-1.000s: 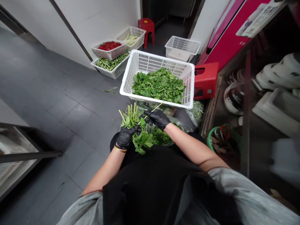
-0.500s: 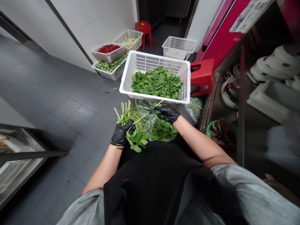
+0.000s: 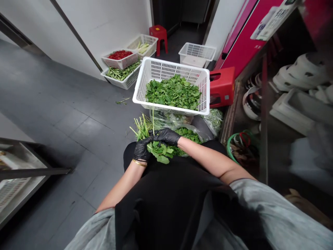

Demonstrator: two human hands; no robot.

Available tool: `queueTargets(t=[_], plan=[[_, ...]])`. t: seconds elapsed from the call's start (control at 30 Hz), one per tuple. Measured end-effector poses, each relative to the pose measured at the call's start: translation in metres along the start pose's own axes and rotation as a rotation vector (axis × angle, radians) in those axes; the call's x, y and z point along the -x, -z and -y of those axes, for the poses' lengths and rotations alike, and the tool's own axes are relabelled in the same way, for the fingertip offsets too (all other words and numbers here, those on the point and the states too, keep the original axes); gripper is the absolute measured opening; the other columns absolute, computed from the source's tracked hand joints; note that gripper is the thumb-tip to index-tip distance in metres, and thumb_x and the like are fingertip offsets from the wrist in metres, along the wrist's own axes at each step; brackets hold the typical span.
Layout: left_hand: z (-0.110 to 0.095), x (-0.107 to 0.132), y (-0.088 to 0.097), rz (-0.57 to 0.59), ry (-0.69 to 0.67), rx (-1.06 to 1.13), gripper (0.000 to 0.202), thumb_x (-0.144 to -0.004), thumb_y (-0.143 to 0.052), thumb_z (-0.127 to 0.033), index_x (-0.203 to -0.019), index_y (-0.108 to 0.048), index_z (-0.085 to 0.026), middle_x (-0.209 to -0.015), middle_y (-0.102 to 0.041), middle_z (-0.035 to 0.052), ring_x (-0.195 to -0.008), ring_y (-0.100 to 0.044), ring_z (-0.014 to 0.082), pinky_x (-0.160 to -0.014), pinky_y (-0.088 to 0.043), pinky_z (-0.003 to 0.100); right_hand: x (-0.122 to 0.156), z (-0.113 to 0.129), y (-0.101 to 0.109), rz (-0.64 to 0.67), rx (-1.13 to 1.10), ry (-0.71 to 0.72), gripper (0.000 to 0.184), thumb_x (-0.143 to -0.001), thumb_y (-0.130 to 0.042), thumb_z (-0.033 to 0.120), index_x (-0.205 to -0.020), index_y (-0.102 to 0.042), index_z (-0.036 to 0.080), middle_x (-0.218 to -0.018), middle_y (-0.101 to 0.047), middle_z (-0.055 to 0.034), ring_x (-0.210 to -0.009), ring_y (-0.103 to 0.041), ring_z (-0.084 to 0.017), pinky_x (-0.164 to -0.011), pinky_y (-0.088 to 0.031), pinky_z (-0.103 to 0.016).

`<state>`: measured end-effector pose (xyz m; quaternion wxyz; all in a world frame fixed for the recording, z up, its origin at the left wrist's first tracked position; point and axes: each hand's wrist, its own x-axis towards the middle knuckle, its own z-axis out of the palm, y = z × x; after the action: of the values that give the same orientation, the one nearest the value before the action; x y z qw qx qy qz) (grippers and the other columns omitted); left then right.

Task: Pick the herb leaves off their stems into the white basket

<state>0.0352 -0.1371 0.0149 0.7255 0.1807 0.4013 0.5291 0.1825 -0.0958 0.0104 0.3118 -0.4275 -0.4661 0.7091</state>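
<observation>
Both hands wear black gloves. My left hand [image 3: 142,149] is closed round a bunch of leafy green stalks [image 3: 145,133], cut stem ends pointing up and away, leaves hanging toward my lap. My right hand [image 3: 166,136] has come across to the bunch and pinches a single stalk at its top, fingers touching the left hand. Just beyond them stands a white slotted basket [image 3: 205,93] filled with picked green leaves [image 3: 173,92]. Under the basket lies a clear plastic bag with more greens [image 3: 188,133].
By the far wall sit white baskets of red chillies [image 3: 119,55], green beans [image 3: 121,73] and pale stalks [image 3: 143,45]. An empty white basket [image 3: 197,53] and red stools [image 3: 222,86] stand behind. A metal shelf [image 3: 18,173] is at left, stacked dishes on racks at right.
My right hand, which held one thin stalk out toward the basket, has swung back left to the bunch in my left hand. The left hand kept its grip and shifted slightly right.
</observation>
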Motion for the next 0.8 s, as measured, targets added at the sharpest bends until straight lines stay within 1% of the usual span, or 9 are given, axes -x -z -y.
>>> queueTargets(t=[0.07, 0.13, 0.27, 0.4, 0.5, 0.6, 0.67, 0.73, 0.8], plan=[[-0.001, 0.003, 0.000, 0.055, 0.082, 0.030, 0.029, -0.065, -0.079, -0.015, -0.094, -0.074, -0.014, -0.088, -0.077, 0.0103, -0.092, -0.074, 0.0301, -0.086, -0.060, 0.045, 0.004, 0.001, 0.001, 0.034, 0.018, -0.058, 0.041, -0.054, -0.087, 0.035, -0.087, -0.078, 0.012, -0.056, -0.067, 0.0028, -0.036, -0.045, -0.006, -0.035, -0.035, -0.019], [-0.002, 0.005, 0.000, 0.094, 0.126, 0.049, 0.028, -0.067, -0.078, -0.015, -0.095, -0.073, -0.015, -0.087, -0.077, 0.0097, -0.091, -0.074, 0.0297, -0.086, -0.060, 0.046, 0.008, 0.004, 0.002, 0.057, 0.028, -0.108, 0.036, -0.054, -0.086, 0.032, -0.081, -0.078, 0.011, -0.051, -0.063, 0.0038, -0.031, -0.039, -0.005, -0.031, -0.030, -0.020], [-0.009, 0.004, 0.003, 0.049, 0.030, 0.079, 0.023, -0.071, -0.078, -0.017, -0.092, -0.072, -0.018, -0.081, -0.076, 0.0051, -0.083, -0.074, 0.0242, -0.083, -0.061, 0.040, 0.012, 0.004, 0.001, -0.030, -0.092, -0.113, 0.027, -0.050, -0.086, 0.028, -0.067, -0.073, 0.012, -0.050, -0.062, 0.0032, -0.032, -0.042, -0.006, -0.030, -0.031, -0.020], [-0.014, 0.000, 0.011, -0.036, -0.031, 0.067, 0.020, -0.069, -0.081, -0.015, -0.086, -0.072, -0.017, -0.077, -0.074, 0.0023, -0.067, -0.069, 0.0162, -0.072, -0.060, 0.031, 0.006, -0.001, 0.001, -0.088, -0.125, -0.094, 0.024, -0.049, -0.086, 0.024, -0.062, -0.070, 0.012, -0.049, -0.062, 0.0020, -0.031, -0.044, -0.007, -0.029, -0.030, -0.020], [-0.017, -0.004, 0.017, -0.067, -0.064, 0.092, 0.020, -0.069, -0.082, -0.017, -0.086, -0.072, -0.017, -0.073, -0.073, 0.0009, -0.061, -0.067, 0.0135, -0.060, -0.057, 0.025, -0.006, 0.001, 0.005, -0.241, -0.246, -0.022, 0.023, -0.057, -0.083, 0.026, -0.060, -0.064, 0.013, -0.041, -0.054, 0.0042, -0.029, -0.041, -0.006, -0.029, -0.027, -0.018], [-0.027, -0.012, 0.023, -0.090, -0.124, 0.135, 0.022, -0.068, -0.082, -0.018, -0.088, -0.073, -0.017, -0.072, -0.072, 0.0007, -0.065, -0.069, 0.0135, -0.055, -0.055, 0.020, -0.018, 0.010, 0.014, -0.436, -0.474, 0.052, 0.024, -0.062, -0.080, 0.024, -0.064, -0.058, 0.015, -0.047, -0.057, 0.0052, -0.033, -0.044, -0.005, -0.031, -0.028, -0.016], [-0.038, -0.020, 0.029, -0.110, -0.091, 0.070, 0.025, -0.069, -0.081, -0.019, -0.092, -0.073, -0.015, -0.078, -0.075, 0.0044, -0.069, -0.071, 0.0158, -0.054, -0.056, 0.021, -0.025, 0.020, 0.024, -0.472, -0.541, 0.087, 0.026, -0.062, -0.081, 0.023, -0.069, -0.056, 0.017, -0.052, -0.058, 0.0060, -0.036, -0.048, -0.005, -0.032, -0.030, -0.015], [-0.048, -0.029, 0.035, -0.134, -0.009, -0.026, 0.027, -0.070, -0.078, -0.018, -0.096, -0.072, -0.012, -0.085, -0.077, 0.0092, -0.072, -0.073, 0.0191, -0.053, -0.057, 0.023, -0.034, 0.034, 0.036, -0.464, -0.484, 0.149, 0.028, -0.064, -0.081, 0.026, -0.072, -0.056, 0.017, -0.053, -0.057, 0.0066, -0.037, -0.048, -0.005, -0.033, -0.032, -0.015], [-0.056, -0.039, 0.040, -0.169, 0.051, -0.087, 0.028, -0.069, -0.077, -0.016, -0.097, -0.071, -0.011, -0.085, -0.077, 0.0118, -0.069, -0.073, 0.0204, -0.052, -0.057, 0.025, -0.050, 0.054, 0.051, -0.482, -0.346, 0.266, 0.027, -0.069, -0.078, 0.033, -0.075, -0.057, 0.018, -0.054, -0.056, 0.0064, -0.038, -0.050, -0.006, -0.035, -0.035, -0.016]])
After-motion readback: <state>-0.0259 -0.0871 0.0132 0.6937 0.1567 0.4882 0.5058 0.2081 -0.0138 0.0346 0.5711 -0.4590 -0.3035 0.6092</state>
